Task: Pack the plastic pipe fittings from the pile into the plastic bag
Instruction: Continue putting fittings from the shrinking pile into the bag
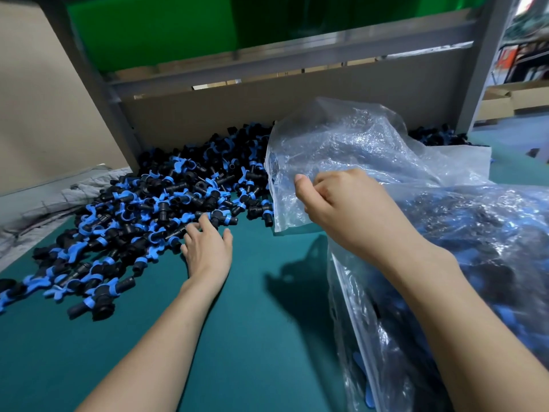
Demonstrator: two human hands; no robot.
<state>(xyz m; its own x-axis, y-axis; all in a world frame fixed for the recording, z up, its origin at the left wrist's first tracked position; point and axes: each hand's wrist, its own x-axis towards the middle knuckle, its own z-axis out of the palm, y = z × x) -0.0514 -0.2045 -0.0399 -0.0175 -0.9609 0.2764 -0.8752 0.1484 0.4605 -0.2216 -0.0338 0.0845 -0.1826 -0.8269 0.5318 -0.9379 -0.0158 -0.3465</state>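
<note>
A big pile of black and blue plastic pipe fittings (pixel 142 209) spreads over the green table from the left edge to the back wall. My left hand (pixel 206 248) lies flat at the pile's near edge, its straight fingers touching a few fittings. To the right stands a large clear plastic bag (pixel 371 162), its lower part full of fittings. My right hand (pixel 341 203) pinches the bag's open upper edge and holds it up.
The green table top (pixel 252 337) lies between my arms. A grey metal frame post (pixel 118 123) and a cardboard panel (pixel 267 99) back the pile. Crumpled grey cloth (pixel 44 203) lies at the left. Cardboard boxes (pixel 511 99) stand at far right.
</note>
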